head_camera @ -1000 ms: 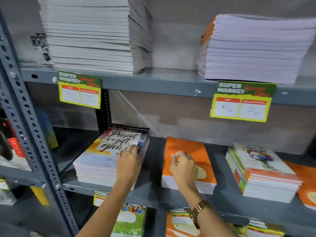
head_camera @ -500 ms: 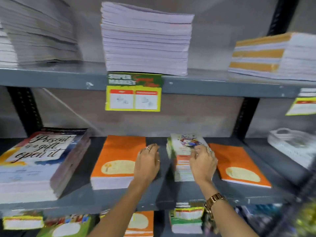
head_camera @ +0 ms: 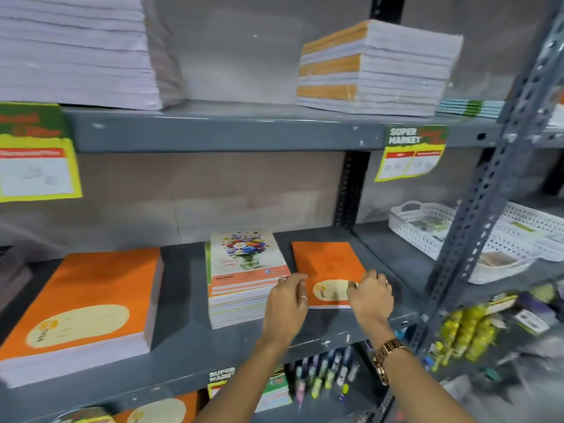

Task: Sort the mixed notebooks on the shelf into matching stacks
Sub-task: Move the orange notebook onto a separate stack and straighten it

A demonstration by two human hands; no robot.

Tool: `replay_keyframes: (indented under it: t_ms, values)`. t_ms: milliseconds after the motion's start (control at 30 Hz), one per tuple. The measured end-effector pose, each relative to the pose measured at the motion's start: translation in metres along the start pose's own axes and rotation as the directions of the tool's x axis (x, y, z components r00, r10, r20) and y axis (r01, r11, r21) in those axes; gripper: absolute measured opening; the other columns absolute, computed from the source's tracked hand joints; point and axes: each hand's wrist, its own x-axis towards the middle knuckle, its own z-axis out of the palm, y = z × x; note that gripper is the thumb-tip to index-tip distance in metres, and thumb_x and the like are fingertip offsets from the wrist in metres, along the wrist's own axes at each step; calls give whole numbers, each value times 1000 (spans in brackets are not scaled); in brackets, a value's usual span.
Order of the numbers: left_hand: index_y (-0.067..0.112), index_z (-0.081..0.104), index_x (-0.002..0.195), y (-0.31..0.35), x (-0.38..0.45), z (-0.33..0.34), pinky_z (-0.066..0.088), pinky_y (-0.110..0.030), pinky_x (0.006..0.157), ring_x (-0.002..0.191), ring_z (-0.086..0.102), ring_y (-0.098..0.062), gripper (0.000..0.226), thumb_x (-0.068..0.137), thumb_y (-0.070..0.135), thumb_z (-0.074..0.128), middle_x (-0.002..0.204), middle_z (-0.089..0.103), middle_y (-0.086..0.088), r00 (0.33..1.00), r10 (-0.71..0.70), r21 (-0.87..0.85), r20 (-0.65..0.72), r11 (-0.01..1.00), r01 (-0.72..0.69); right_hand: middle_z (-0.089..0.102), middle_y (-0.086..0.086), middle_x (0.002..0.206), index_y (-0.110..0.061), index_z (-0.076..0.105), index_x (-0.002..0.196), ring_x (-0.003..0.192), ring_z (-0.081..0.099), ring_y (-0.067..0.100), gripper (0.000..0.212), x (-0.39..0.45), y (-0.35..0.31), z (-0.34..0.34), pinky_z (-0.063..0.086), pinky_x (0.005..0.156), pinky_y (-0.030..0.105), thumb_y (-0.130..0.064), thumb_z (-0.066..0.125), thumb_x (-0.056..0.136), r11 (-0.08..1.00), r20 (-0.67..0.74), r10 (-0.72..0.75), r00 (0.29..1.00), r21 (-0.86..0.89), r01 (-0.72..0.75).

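Note:
On the grey middle shelf (head_camera: 189, 340) lie three piles. A thick stack of orange notebooks (head_camera: 91, 288) is at the left. A stack with a flower-vase cover (head_camera: 244, 257) stands in the middle. A thin orange notebook pile (head_camera: 326, 264) lies flat at the right. My left hand (head_camera: 287, 306) curls its fingers on that thin pile's near left edge, beside the flower stack. My right hand (head_camera: 370, 297), with a gold watch on the wrist, has its thumb on the cream label and its fingers over the right edge.
White perforated baskets (head_camera: 427, 227) sit on the shelf to the right, behind a grey slotted upright (head_camera: 488, 190). The upper shelf holds tall white-edged notebook stacks (head_camera: 375, 68). Yellow price tags (head_camera: 412, 154) hang from its lip. Pens (head_camera: 329, 377) stand on the shelf below.
The view has swung right along the shelf. Both hands left the orange and flower stacks and moved right onto the thin orange pile, one at each side.

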Motion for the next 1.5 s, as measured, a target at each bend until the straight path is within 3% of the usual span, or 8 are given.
replay_keyframes:
  t_ms: [333,533,667,800,1133,1233,1400,1500]
  values:
    - [2,48,117,7,9,69,48,-36,89,107,55,-35,32,87,13,52,118,57,-20,815,-524,10,246,842,539,52,17,133,-1,51,123,127,42,33,56,30,40,9,39,101,40,-44,59,86,987,214,147,966,-90,-130]
    - [5,54,88,11,21,68,42,-35,79,92,50,-31,14,80,-4,60,90,59,-14,533,-799,-524,277,340,781,60,18,121,-2,62,109,117,50,35,45,41,38,13,45,92,35,-36,70,81,988,270,152,951,-26,-151]
    - [1,57,106,5,22,59,51,-33,75,79,56,-27,29,78,-4,64,90,58,-15,447,-852,-580,274,224,783,63,17,120,-1,58,110,115,56,32,43,48,43,10,47,92,35,-28,73,79,960,326,245,913,52,-276]
    - [7,57,68,24,19,55,43,-20,42,51,47,-14,22,86,-4,53,61,55,-8,508,-779,-565,369,245,788,63,19,119,1,57,109,115,56,35,36,47,46,11,48,94,38,-14,71,80,930,344,290,893,120,-348]
    - [16,62,75,47,1,26,51,-33,76,70,55,-19,21,84,2,50,76,64,-8,830,-507,-381,234,737,558,62,15,115,-2,62,106,113,52,32,27,15,30,4,41,94,36,-16,62,82,838,364,434,824,173,-518]
    - [10,65,89,48,3,0,48,-31,74,74,56,-19,16,86,4,50,78,63,-7,887,-422,-374,189,804,462,58,16,97,1,58,91,91,53,30,14,6,14,-2,45,81,40,-7,60,81,707,381,404,832,447,-548]
    - [9,64,97,52,9,-57,54,-37,83,84,62,-21,18,88,2,51,91,68,-7,935,-340,-441,105,826,350,59,24,114,12,53,114,102,59,39,29,-19,-35,-9,54,72,46,3,52,87,437,462,305,833,709,-554]
    - [11,65,95,46,9,-94,54,-40,85,88,65,-24,20,87,0,50,91,68,-7,947,-318,-461,54,833,306,59,25,118,5,53,99,93,57,35,14,-38,-69,-13,54,81,51,2,51,86,418,461,276,844,733,-537]
